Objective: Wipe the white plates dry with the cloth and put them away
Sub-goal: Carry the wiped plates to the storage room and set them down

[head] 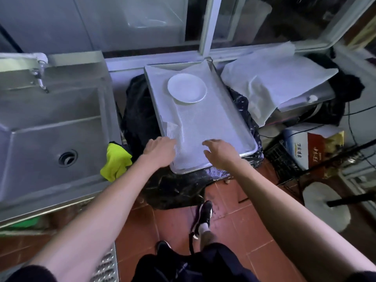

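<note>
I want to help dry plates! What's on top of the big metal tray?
A white mesh liner covers the tray, and one white plate sits at its far end. Both hands hover at the near end. The tray's floor under the liner is hidden.

The black bag (138,119) under the tray (252,147) hides its support.

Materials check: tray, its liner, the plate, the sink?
Tray: likely aluminium or steel, with a dull grey rolled rim. Liner: white mesh sheet, probably plastic or fabric, showing a fine grid texture. Plate: glossy white, ceramic or melamine; can't tell which. Sink: brushed stainless steel with soft reflections.
</note>
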The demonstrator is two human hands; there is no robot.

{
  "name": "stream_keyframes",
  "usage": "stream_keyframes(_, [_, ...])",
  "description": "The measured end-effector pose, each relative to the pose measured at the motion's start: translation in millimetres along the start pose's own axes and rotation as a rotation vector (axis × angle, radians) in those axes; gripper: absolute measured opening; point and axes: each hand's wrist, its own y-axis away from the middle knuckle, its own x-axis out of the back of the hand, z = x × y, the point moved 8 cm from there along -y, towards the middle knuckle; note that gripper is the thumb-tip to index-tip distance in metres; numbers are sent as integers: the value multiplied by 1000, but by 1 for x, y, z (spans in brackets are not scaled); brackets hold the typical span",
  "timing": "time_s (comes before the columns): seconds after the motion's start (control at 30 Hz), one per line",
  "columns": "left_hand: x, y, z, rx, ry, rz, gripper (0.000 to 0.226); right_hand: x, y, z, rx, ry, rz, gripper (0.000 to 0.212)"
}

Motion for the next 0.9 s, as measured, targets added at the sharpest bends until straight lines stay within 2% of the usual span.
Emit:
stream_keyframes(0.27, [15, -83, -8, 27, -33, -27, 36, 4, -101, 30, 78, 29, -28, 44])
stream_keyframes(0.43, [28, -155, -11, 70, -21, -17, 25, 27, -183, 62, 78, -65, -8, 45])
stream_keyframes(0.5, [28, -183, -15, 100, 16, -21, 29, 33, -211, 77, 64, -121, 4, 45])
stream_keyframes(0.63, [26, -228, -27, 234, 212, 49, 48, 40, -258, 105, 26, -232, 31, 47])
stream_keyframes(0.9, [17, -275, -64, 593, 771, 283, 48, 41, -322, 131, 4, -478, 75, 48])
